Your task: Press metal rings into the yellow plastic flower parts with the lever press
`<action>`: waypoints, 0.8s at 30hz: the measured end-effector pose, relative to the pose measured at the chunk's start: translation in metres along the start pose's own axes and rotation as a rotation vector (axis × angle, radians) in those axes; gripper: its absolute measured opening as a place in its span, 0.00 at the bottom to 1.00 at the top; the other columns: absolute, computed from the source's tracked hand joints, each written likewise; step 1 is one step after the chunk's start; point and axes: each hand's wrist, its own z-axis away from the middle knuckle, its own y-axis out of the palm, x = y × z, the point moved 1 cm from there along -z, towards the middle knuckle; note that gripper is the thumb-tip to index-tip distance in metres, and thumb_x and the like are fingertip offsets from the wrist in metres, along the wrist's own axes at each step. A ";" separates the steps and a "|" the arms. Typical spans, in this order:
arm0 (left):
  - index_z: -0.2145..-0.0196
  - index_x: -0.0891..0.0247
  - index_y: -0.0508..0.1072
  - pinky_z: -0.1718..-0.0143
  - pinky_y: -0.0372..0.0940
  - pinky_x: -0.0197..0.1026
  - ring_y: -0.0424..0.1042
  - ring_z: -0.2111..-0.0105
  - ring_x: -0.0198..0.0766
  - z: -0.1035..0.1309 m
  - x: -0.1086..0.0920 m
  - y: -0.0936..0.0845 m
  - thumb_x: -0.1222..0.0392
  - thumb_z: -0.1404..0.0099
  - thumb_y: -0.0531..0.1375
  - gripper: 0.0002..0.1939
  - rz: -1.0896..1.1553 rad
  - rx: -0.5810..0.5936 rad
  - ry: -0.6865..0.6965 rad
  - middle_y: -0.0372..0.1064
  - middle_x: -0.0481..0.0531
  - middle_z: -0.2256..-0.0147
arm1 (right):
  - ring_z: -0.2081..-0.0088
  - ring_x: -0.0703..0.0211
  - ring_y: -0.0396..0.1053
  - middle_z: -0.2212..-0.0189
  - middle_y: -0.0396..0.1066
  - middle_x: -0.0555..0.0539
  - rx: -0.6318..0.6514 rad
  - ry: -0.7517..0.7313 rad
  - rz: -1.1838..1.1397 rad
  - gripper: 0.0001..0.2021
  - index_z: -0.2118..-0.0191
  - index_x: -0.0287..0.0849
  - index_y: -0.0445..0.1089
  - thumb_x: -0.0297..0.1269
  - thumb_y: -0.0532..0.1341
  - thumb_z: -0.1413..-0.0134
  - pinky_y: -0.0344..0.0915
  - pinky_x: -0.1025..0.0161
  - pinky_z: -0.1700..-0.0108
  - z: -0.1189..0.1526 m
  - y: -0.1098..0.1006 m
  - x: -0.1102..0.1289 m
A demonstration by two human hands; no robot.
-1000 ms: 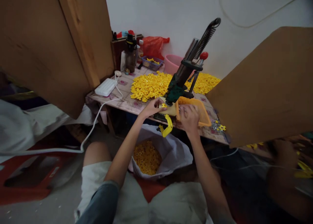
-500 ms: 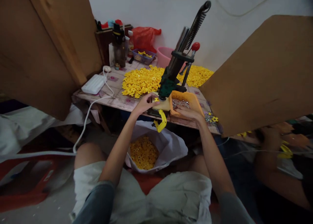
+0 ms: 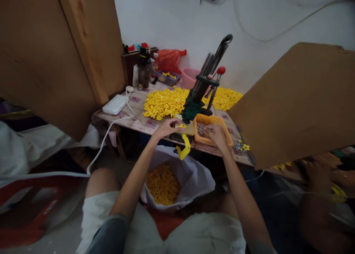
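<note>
My left hand is at the base of the green hand press, its thumb and fingers closed on a small yellow piece below the press head. My right hand reaches into the orange tray, fingers bent together among small metal parts; whether it pinches one is too small to tell. A yellow curved handle hangs at the table edge under the press. Below it, an open white sack holds many yellow pieces.
Heaps of yellow pieces lie behind the press. A pink tub, a dark bottle and a white power strip stand on the table. Cardboard panels flank both sides. Another person's arm is at the right.
My right hand has moved deeper into the orange tray and its fingers have bent together. My left hand stays by the press. The whole view has shifted, with the scene lower.
</note>
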 end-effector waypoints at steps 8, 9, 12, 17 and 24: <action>0.58 0.63 0.78 0.64 0.59 0.37 0.65 0.66 0.35 0.001 -0.004 0.000 0.44 0.45 0.76 0.25 0.052 0.043 -0.029 0.75 0.49 0.61 | 0.56 0.48 0.76 0.61 0.80 0.42 -0.120 -0.498 0.101 0.13 0.55 0.46 0.86 0.41 0.62 0.25 0.69 0.53 0.50 0.014 0.023 0.080; 0.58 0.63 0.78 0.64 0.59 0.37 0.65 0.67 0.35 0.001 -0.004 0.000 0.44 0.45 0.77 0.25 0.050 0.045 -0.033 0.74 0.49 0.61 | 0.55 0.48 0.76 0.60 0.81 0.43 -0.094 -0.511 0.133 0.13 0.54 0.47 0.85 0.40 0.61 0.25 0.69 0.53 0.50 0.016 0.028 0.086; 0.60 0.62 0.77 0.66 0.57 0.38 0.62 0.68 0.34 0.000 -0.003 0.000 0.44 0.46 0.77 0.25 0.054 0.056 -0.032 0.73 0.48 0.64 | 0.55 0.48 0.77 0.57 0.83 0.42 -0.052 -0.476 0.162 0.14 0.49 0.47 0.85 0.36 0.59 0.24 0.69 0.53 0.49 0.022 0.038 0.096; 0.60 0.63 0.76 0.66 0.55 0.38 0.60 0.69 0.33 -0.002 -0.001 0.002 0.45 0.44 0.76 0.23 0.081 0.047 -0.009 0.72 0.48 0.64 | 0.54 0.47 0.75 0.59 0.82 0.41 -0.114 -0.457 0.061 0.17 0.47 0.46 0.83 0.41 0.57 0.24 0.68 0.50 0.47 0.030 0.023 0.100; 0.58 0.63 0.77 0.67 0.54 0.38 0.58 0.70 0.33 -0.006 0.007 0.004 0.47 0.44 0.75 0.23 0.075 -0.008 -0.010 0.70 0.47 0.64 | 0.53 0.54 0.74 0.53 0.74 0.44 -0.924 0.204 -0.775 0.17 0.54 0.44 0.72 0.41 0.47 0.27 0.71 0.55 0.54 -0.105 -0.062 0.093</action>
